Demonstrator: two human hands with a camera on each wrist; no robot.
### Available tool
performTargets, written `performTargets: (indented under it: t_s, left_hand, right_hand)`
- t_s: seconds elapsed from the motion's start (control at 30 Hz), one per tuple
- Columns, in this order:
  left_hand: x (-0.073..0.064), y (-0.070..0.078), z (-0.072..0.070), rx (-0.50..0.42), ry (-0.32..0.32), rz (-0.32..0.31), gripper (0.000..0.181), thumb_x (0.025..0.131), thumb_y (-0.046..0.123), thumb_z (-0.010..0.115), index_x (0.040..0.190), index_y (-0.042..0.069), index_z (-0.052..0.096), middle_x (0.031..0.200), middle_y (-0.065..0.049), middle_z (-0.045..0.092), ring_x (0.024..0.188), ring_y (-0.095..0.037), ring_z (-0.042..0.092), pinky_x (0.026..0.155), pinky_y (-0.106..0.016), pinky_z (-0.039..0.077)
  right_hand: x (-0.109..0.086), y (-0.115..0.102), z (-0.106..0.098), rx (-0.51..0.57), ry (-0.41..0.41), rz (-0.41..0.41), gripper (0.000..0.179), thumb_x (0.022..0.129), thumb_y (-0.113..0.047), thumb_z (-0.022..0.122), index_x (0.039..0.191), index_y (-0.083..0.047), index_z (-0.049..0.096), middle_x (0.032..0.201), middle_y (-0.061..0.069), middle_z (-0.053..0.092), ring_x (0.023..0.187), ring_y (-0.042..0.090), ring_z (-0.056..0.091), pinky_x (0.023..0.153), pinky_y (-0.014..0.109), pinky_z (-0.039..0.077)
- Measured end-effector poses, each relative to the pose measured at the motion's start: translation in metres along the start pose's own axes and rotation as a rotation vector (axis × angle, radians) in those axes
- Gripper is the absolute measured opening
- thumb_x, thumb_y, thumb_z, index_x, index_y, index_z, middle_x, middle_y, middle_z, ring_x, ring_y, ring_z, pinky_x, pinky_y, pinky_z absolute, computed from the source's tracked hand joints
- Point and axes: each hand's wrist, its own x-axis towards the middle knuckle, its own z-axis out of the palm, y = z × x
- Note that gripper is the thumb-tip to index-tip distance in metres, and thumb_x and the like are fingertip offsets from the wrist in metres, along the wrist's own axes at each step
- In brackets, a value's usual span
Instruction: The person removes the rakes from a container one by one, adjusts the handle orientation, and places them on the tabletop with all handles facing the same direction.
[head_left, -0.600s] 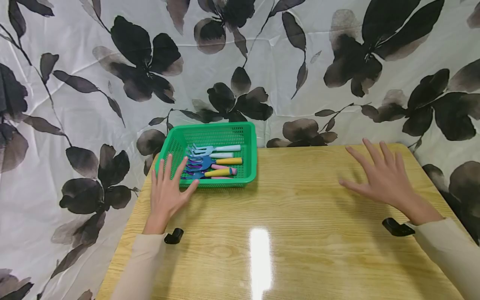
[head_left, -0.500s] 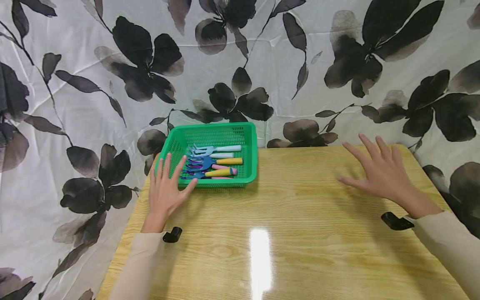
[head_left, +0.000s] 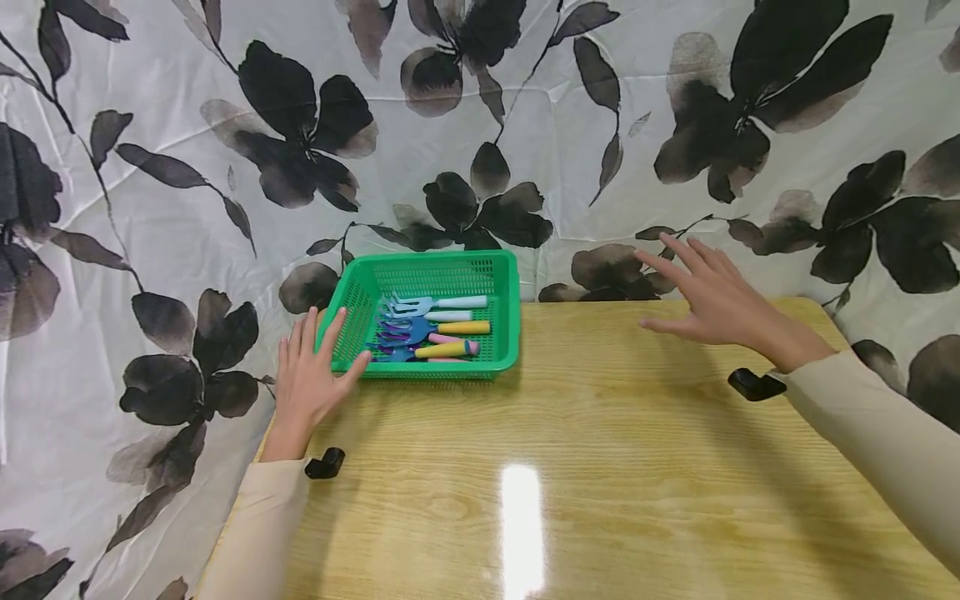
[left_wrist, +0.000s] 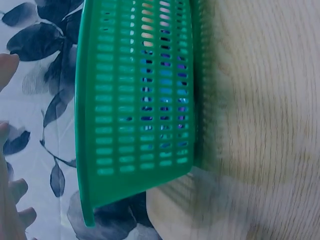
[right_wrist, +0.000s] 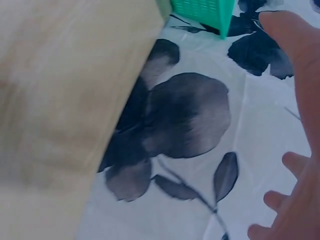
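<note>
A green perforated basket (head_left: 506,350) stands at the back left of the table, with several small toy garden tools in it. Among them are a pale blue hand fork (head_left: 420,305) and a blue tool with a yellow handle (head_left: 463,328); pink handles lie partly under the others. My left hand (head_left: 306,387) is spread with straight fingers at the basket's left front corner, holding nothing. In the left wrist view the basket's slotted side (left_wrist: 135,125) shows tools through its holes. Over the table's back right, my right hand (head_left: 712,296) is spread, fingers pointing left, with nothing in it.
The wooden table (head_left: 600,467) has a bright light reflection near its front middle. A white cloth with dark flowers (head_left: 585,125) hangs behind the table and along its sides. Each wrist carries a small black camera (head_left: 756,385).
My right hand has moved left and toward the back, turning its fingers leftward. The left hand has shifted slightly left, away from the basket's front. The basket and tools stay in place.
</note>
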Motion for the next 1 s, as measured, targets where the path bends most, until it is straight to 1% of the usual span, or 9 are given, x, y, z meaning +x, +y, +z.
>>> performTargets:
  t_s: [0.2, 0.37, 0.53, 0.6, 0.67, 0.77, 0.8, 0.87, 1.0]
  left_hand:
    - [-0.001, -0.014, 0.0, -0.153, -0.031, -0.056, 0.081, 0.098, 0.059, 0.059, 0.165, 0.03, 0.024, 0.171, -0.015, 0.013, 0.15, -0.05, 0.021, 0.113, -0.076, 0.021]
    - [-0.003, -0.027, 0.003, -0.291, -0.07, -0.124, 0.083, 0.1, 0.054, 0.06, 0.166, 0.03, 0.017, 0.169, -0.02, 0.016, 0.149, -0.052, 0.023, 0.109, -0.079, 0.024]
    - [-0.009, -0.039, 0.014, -0.526, -0.122, -0.222, 0.084, 0.102, 0.049, 0.06, 0.167, 0.03, 0.009, 0.166, -0.022, 0.024, 0.146, -0.049, 0.032, 0.11, -0.072, 0.034]
    - [-0.011, -0.042, 0.02, -0.603, -0.126, -0.265, 0.083, 0.103, 0.048, 0.059, 0.167, 0.031, 0.009, 0.167, -0.02, 0.023, 0.146, -0.047, 0.034, 0.111, -0.069, 0.035]
    - [-0.014, -0.044, 0.027, -0.678, -0.123, -0.291, 0.081, 0.104, 0.046, 0.058, 0.167, 0.03, 0.009, 0.168, -0.018, 0.022, 0.146, -0.046, 0.034, 0.112, -0.067, 0.035]
    - [-0.016, -0.045, 0.034, -0.762, -0.097, -0.312, 0.075, 0.106, 0.043, 0.055, 0.166, 0.029, 0.012, 0.169, -0.014, 0.02, 0.147, -0.042, 0.035, 0.114, -0.061, 0.037]
    - [-0.016, -0.046, 0.036, -0.792, -0.094, -0.316, 0.074, 0.107, 0.041, 0.054, 0.166, 0.028, 0.012, 0.168, -0.015, 0.021, 0.146, -0.042, 0.037, 0.112, -0.059, 0.039]
    - [-0.017, -0.047, 0.038, -0.819, -0.087, -0.335, 0.071, 0.107, 0.042, 0.053, 0.166, 0.027, 0.015, 0.166, -0.016, 0.026, 0.145, -0.039, 0.04, 0.11, -0.052, 0.043]
    - [-0.017, -0.048, 0.041, -0.869, -0.085, -0.358, 0.071, 0.107, 0.041, 0.054, 0.165, 0.022, 0.018, 0.16, -0.021, 0.034, 0.141, -0.039, 0.045, 0.107, -0.05, 0.048]
  right_hand:
    - [0.036, -0.009, -0.007, 0.081, -0.058, -0.028, 0.096, 0.086, -0.049, 0.081, 0.164, -0.025, 0.029, 0.167, 0.024, 0.018, 0.148, 0.056, 0.018, 0.113, 0.078, 0.016]
    - [0.064, -0.022, -0.009, 0.132, -0.11, -0.052, 0.092, 0.088, -0.046, 0.081, 0.163, -0.025, 0.031, 0.167, 0.024, 0.018, 0.149, 0.054, 0.018, 0.111, 0.078, 0.02]
    - [0.098, -0.044, 0.0, 0.18, -0.178, -0.077, 0.091, 0.09, -0.041, 0.08, 0.163, -0.022, 0.03, 0.167, 0.022, 0.019, 0.15, 0.051, 0.019, 0.113, 0.076, 0.021]
    - [0.113, -0.052, 0.005, 0.213, -0.205, -0.088, 0.091, 0.091, -0.041, 0.079, 0.163, -0.023, 0.028, 0.167, 0.02, 0.02, 0.151, 0.048, 0.02, 0.114, 0.075, 0.022]
    - [0.127, -0.06, 0.011, 0.246, -0.228, -0.108, 0.09, 0.092, -0.043, 0.077, 0.164, -0.023, 0.028, 0.168, 0.017, 0.022, 0.152, 0.044, 0.02, 0.116, 0.071, 0.023]
    - [0.148, -0.071, 0.02, 0.283, -0.254, -0.136, 0.088, 0.093, -0.045, 0.076, 0.164, -0.024, 0.028, 0.168, 0.011, 0.025, 0.153, 0.036, 0.022, 0.119, 0.065, 0.026]
    - [0.154, -0.074, 0.023, 0.293, -0.26, -0.146, 0.087, 0.093, -0.045, 0.076, 0.163, -0.023, 0.029, 0.167, 0.009, 0.027, 0.154, 0.034, 0.023, 0.12, 0.062, 0.026]
    - [0.166, -0.081, 0.027, 0.309, -0.282, -0.146, 0.087, 0.093, -0.046, 0.075, 0.164, -0.025, 0.029, 0.167, 0.006, 0.027, 0.153, 0.031, 0.024, 0.12, 0.06, 0.028]
    - [0.188, -0.092, 0.035, 0.34, -0.319, -0.136, 0.085, 0.094, -0.047, 0.074, 0.163, -0.027, 0.028, 0.167, 0.005, 0.029, 0.152, 0.031, 0.028, 0.119, 0.06, 0.03]
